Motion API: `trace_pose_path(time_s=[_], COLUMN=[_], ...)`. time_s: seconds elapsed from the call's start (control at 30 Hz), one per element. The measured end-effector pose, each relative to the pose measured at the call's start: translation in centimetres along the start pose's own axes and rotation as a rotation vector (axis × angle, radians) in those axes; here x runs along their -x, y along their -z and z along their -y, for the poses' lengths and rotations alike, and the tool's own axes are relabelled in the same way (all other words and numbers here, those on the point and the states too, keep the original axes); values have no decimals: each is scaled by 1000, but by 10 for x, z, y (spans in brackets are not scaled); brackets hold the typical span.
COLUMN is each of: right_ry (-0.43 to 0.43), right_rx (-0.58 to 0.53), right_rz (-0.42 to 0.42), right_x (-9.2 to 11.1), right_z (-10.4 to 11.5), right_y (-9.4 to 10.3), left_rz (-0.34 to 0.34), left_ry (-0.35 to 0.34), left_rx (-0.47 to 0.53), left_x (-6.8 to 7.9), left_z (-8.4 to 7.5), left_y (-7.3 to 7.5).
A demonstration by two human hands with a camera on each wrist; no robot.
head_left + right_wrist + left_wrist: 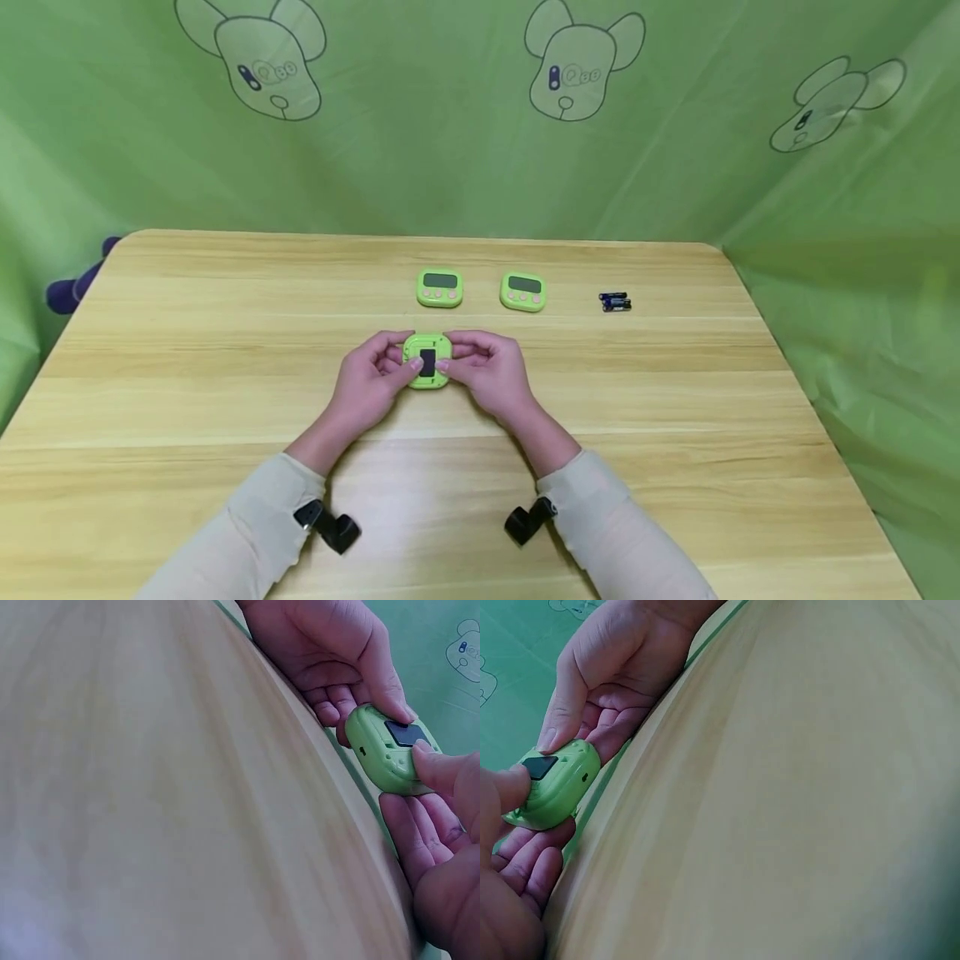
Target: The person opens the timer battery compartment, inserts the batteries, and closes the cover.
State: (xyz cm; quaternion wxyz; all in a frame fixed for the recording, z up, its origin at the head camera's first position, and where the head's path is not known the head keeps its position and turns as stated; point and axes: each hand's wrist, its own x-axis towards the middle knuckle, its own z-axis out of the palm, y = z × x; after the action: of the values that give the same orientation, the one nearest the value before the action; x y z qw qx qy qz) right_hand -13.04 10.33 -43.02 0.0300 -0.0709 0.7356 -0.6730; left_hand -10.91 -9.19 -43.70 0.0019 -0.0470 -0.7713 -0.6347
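Between the two hands is a green digital timer (428, 340), its back face turned up and a dark rectangular patch at its middle. My left hand (365, 379) grips its left side, thumb on the back near the dark patch and fingers curled beneath. On the other side my right hand (495, 372) grips it the same way, its thumb at the patch's right edge. In the left wrist view the timer (564, 784) shows a small slot in its side. The right wrist view shows both thumbs pressing on the timer (379, 754). Its front face is hidden.
Two more green timers, one on the left (439, 288) and one on the right (522, 292), lie screen up beyond the hands. Several small dark batteries (616, 302) lie together farther right. A green curtain (450, 150) hangs behind the wooden table (675, 400).
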Motion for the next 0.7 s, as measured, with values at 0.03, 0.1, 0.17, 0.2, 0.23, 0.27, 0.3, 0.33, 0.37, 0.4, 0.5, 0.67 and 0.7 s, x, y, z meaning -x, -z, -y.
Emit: trace_pose_path(time_s=[0.03, 0.1, 0.17, 0.2, 0.23, 0.27, 0.3, 0.33, 0.37, 0.4, 0.5, 0.67, 0.7], right_ry=[-5, -12, -18, -20, -22, -23, -23, -25, -27, -28, -31, -2, 9], right_rx=[0, -2, 0, 1, 0, 0, 0, -1, 0, -1, 0, 10, 13], right_rz=[0, 2, 1, 0, -1, -2, -3, -4, -4, -3, 0, 16, 18], right_x=[0, -1, -1, -1, -1, -1, 0, 0, 0, 0, 0, 5, 7], right_z=[1, 1, 1, 1, 1, 1, 1, 1, 1, 1, 2, 20, 24], right_y=[0, -1, -1, -1, -1, -2, -2, -2, -2, -2, -2, -4, -5], left_rz=[0, -1, -3, -4, -4, -5, -6, -8, -10, -12, -21, -30, -32], left_ry=[1, 2, 4, 6, 6, 6, 6, 7, 8, 9, 12, 18, 20], left_rx=[1, -1, -4, -2, -3, -3, -4, -4, -4, -4, -4, -4, -3], left_x=[0, 0, -1, -1, 0, 0, 0, 0, 0, 0, 0, 0, 0], left_z=[0, -2, -3, -3, -4, -4, -4, -4, -5, -5, -4, -5, -5], left_y=[0, 0, 0, -1, -1, -1, -2, -2, -2, -2, -3, -3, -2])
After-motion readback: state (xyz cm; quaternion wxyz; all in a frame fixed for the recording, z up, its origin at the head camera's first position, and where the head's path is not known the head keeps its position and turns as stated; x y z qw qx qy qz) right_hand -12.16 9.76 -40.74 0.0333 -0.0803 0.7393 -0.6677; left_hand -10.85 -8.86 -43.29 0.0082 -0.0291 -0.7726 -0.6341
